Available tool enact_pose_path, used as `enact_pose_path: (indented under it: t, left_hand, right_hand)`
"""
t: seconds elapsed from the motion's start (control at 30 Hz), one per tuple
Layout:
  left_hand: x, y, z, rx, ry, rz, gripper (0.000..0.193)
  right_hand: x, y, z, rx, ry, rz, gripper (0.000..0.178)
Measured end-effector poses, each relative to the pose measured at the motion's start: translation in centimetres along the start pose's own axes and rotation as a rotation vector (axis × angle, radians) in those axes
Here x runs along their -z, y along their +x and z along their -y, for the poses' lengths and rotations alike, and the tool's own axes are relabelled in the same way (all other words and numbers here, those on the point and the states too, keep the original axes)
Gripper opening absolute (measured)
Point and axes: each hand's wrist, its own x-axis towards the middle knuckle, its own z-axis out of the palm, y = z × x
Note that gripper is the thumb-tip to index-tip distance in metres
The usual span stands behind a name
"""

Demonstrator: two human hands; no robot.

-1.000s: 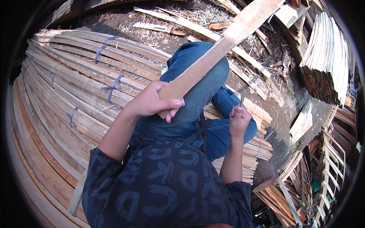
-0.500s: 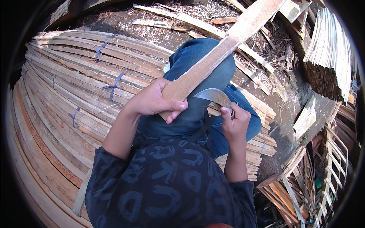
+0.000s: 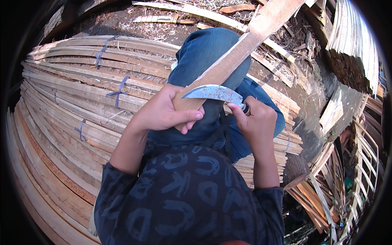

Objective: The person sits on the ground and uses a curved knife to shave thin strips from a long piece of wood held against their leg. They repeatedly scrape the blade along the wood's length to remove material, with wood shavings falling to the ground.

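My left hand [image 3: 173, 108] is closed round the near end of a long flat wooden slat [image 3: 228, 61], which slants up and away to the right over my knee. In my right hand [image 3: 257, 118] is a curved knife [image 3: 214, 93] with a speckled, rust-marked blade. Its handle is mostly hidden in my fist. The blade's tip points left and lies across the slat just beyond my left fingers. Whether the edge touches the wood I cannot tell.
Bundles of thin wooden strips [image 3: 73, 87] tied with bluish cords spread out on the left. A sheathed blade [image 3: 157, 19] lies on the ground among shavings. At the far right stands a stack of pale slats [image 3: 355, 45]; below it are loose offcuts [image 3: 310, 208] and a log end [image 3: 296, 169].
My right hand has raised the curved knife and moved its blade left, from beside the slat to across it. My left hand keeps its hold on the slat.
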Motion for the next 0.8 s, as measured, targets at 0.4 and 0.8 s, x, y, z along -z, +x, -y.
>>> enact_pose_path:
  t: [0.4, 0.8]
  left_hand:
    - [0.0, -0.1, 0.2, 0.010, 0.023, -0.032, 0.012]
    - [0.5, -1.3, 1.3, 0.027, 0.018, 0.051, 0.015]
  right_hand:
    - [-0.3, 0.8, -1.2, 0.047, -0.091, -0.073, 0.059]
    - [4.9, 3.0, -15.4, -0.576, 0.073, -0.500, 0.064]
